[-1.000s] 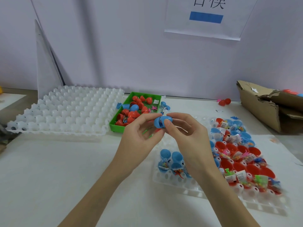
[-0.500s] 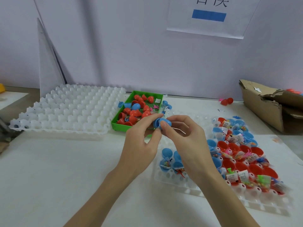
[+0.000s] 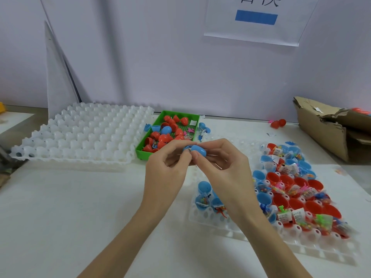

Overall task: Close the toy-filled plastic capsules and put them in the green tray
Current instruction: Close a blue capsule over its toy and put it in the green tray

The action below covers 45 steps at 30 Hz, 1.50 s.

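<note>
Head view, item by item.

Fingers: thumb and fingertips of both hands pinch one blue capsule from opposite ends. The left hand grips its left half, the right hand its right half. The capsule is held in the air above the bench, just near of the green tray. A dark seam shows between the halves, so they look not fully seated. The opposed grip probably serves to press them together.

Green tray: far centre of the bench, long side running away from the viewer. Holds many red capsules or halves, one blue capsule and a few small loose toys on a studded floor. Room remains at its far right end. Its nearness to the hands suits a short drop-off.

Loose blue halves: on the bench, just left of the green tray. More sit just right of it.

Near white tray: right of centre, under and beyond the right forearm. Its cups hold open blue and red halves. Many carry bagged toys and paper slips. Cups facing up keep the contents in until closing. Several cups along the near edge hold nothing.

Far white tray: left, holds nothing visible.

Cardboard box: far right, torn open, contents mostly hidden.

Red capsule: stray, on the bench far right.
</note>
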Each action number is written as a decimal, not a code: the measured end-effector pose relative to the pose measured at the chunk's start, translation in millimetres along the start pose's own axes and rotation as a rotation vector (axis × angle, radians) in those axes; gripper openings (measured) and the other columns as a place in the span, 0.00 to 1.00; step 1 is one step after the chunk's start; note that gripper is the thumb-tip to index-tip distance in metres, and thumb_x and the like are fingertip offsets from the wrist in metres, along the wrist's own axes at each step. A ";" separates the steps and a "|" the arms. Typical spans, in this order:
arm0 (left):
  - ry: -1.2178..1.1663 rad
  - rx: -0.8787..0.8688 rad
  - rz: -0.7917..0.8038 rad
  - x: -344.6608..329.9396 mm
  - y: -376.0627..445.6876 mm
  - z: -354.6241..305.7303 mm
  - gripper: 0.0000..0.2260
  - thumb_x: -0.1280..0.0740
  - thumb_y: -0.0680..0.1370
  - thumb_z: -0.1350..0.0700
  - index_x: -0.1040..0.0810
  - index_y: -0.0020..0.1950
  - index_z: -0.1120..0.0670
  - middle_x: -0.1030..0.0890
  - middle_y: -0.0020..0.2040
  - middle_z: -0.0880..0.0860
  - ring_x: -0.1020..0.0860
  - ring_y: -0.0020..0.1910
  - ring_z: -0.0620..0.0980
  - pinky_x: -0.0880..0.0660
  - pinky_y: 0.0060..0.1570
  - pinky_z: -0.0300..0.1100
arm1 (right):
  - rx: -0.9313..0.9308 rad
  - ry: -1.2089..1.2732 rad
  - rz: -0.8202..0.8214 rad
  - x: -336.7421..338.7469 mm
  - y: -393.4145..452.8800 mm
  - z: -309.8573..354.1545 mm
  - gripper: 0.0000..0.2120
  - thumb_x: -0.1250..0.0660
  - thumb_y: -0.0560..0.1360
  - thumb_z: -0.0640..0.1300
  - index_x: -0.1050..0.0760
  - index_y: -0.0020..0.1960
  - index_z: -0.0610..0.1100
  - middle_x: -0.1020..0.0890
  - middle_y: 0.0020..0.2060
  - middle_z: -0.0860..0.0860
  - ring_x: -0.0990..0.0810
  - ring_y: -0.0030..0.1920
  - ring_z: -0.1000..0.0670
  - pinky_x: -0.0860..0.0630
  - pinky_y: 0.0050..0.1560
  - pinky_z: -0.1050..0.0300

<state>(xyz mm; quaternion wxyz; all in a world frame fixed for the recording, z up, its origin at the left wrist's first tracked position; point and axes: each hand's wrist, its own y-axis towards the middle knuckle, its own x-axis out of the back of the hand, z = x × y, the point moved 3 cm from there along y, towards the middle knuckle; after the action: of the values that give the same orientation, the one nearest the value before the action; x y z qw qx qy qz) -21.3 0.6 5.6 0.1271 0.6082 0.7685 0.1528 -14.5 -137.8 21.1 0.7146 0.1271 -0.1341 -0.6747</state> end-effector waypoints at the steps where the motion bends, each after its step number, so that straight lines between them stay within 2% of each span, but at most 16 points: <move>1: -0.032 0.023 0.011 0.9 1.3 0.3 0.12 0.34 0.81 0.69 0.14 0.57 0.56 0.12 0.48 0.48 0.14 0.50 0.44 0.19 0.48 0.33 | 0.001 -0.010 -0.005 0.4 0.3 -0.4 0.08 0.23 0.74 0.43 0.18 0.51 0.50 0.14 0.45 0.60 0.14 0.48 0.58 0.21 0.47 0.71; 5: -0.114 0.086 0.103 0.1 3.2 0.4 0.13 0.34 0.83 0.66 0.16 0.64 0.57 0.12 0.53 0.49 0.14 0.55 0.45 0.19 0.52 0.35 | -0.011 -0.043 -0.036 2.9 1.3 -3.1 0.09 0.23 0.74 0.44 0.19 0.51 0.53 0.15 0.44 0.63 0.15 0.48 0.60 0.22 0.46 0.72; 8: -0.155 0.099 0.134 -0.4 2.8 -1.1 0.14 0.35 0.84 0.66 0.16 0.65 0.55 0.12 0.55 0.49 0.15 0.57 0.46 0.20 0.54 0.35 | 0.005 -0.048 -0.044 3.2 1.2 -3.1 0.10 0.23 0.74 0.43 0.20 0.50 0.55 0.16 0.44 0.65 0.16 0.49 0.61 0.23 0.45 0.74; 14: -0.181 0.105 0.173 5.0 7.0 -2.0 0.11 0.34 0.84 0.64 0.16 0.63 0.58 0.12 0.54 0.51 0.14 0.56 0.48 0.19 0.53 0.36 | 0.031 -0.028 -0.025 5.9 0.0 2.6 0.08 0.23 0.74 0.43 0.18 0.52 0.51 0.14 0.45 0.60 0.15 0.49 0.58 0.21 0.48 0.70; 19: -0.257 0.154 0.246 7.8 8.9 -2.5 0.10 0.34 0.83 0.64 0.16 0.62 0.58 0.12 0.56 0.54 0.15 0.58 0.52 0.18 0.57 0.41 | 0.059 -0.045 -0.002 7.6 1.0 4.2 0.09 0.23 0.74 0.43 0.17 0.53 0.49 0.14 0.46 0.58 0.14 0.50 0.55 0.19 0.51 0.65; 27: -0.173 0.145 0.172 12.0 11.0 0.0 0.08 0.28 0.79 0.64 0.14 0.56 0.57 0.11 0.49 0.52 0.13 0.51 0.50 0.17 0.49 0.39 | 0.055 -0.024 0.087 6.3 1.7 4.3 0.09 0.24 0.74 0.42 0.17 0.53 0.50 0.13 0.47 0.56 0.14 0.50 0.54 0.19 0.50 0.66; 30: -0.187 0.156 0.208 10.4 9.8 1.8 0.09 0.31 0.82 0.63 0.15 0.61 0.56 0.12 0.53 0.52 0.14 0.56 0.50 0.18 0.54 0.39 | 0.062 -0.089 0.042 6.8 1.8 1.9 0.08 0.23 0.74 0.43 0.17 0.52 0.50 0.14 0.46 0.58 0.14 0.49 0.55 0.19 0.50 0.65; 33: -0.342 0.247 0.318 5.8 8.2 2.9 0.14 0.39 0.86 0.62 0.20 0.69 0.58 0.14 0.61 0.54 0.17 0.64 0.50 0.21 0.63 0.41 | 0.088 -0.176 -0.022 11.0 3.3 0.5 0.08 0.23 0.74 0.45 0.18 0.52 0.52 0.15 0.46 0.60 0.15 0.50 0.56 0.19 0.51 0.65; 35: -0.322 0.206 0.340 4.7 7.2 2.0 0.16 0.38 0.85 0.64 0.22 0.72 0.58 0.14 0.62 0.52 0.18 0.65 0.49 0.22 0.64 0.39 | 0.118 -0.171 -0.033 12.5 3.2 1.7 0.09 0.24 0.74 0.44 0.18 0.53 0.51 0.15 0.46 0.60 0.15 0.51 0.56 0.20 0.51 0.66; 38: -0.242 0.106 0.288 6.6 7.5 0.7 0.17 0.33 0.82 0.66 0.20 0.71 0.57 0.13 0.60 0.50 0.16 0.62 0.49 0.20 0.59 0.37 | 0.154 -0.163 -0.018 10.5 2.1 5.1 0.09 0.24 0.75 0.43 0.18 0.54 0.48 0.15 0.47 0.57 0.15 0.52 0.54 0.20 0.52 0.65; 42: -0.197 0.046 0.230 14.8 12.7 -2.2 0.17 0.25 0.76 0.60 0.16 0.65 0.55 0.12 0.56 0.50 0.14 0.57 0.49 0.19 0.56 0.37 | 0.109 -0.029 0.017 12.7 3.6 8.4 0.09 0.26 0.76 0.39 0.17 0.55 0.47 0.13 0.47 0.57 0.14 0.50 0.56 0.21 0.49 0.68; 45: -0.149 -0.037 0.210 16.5 12.4 -5.1 0.17 0.24 0.73 0.59 0.15 0.62 0.53 0.12 0.54 0.47 0.14 0.56 0.47 0.19 0.55 0.34 | 0.098 -0.002 0.045 14.3 3.9 10.4 0.11 0.27 0.76 0.39 0.16 0.57 0.49 0.13 0.48 0.58 0.14 0.51 0.57 0.21 0.50 0.69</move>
<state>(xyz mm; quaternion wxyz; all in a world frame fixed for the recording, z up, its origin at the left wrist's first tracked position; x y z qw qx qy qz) -15.8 18.8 15.0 0.1785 0.6923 0.6862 0.1338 -13.9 -151.8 32.5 0.7223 0.1582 -0.1703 -0.6513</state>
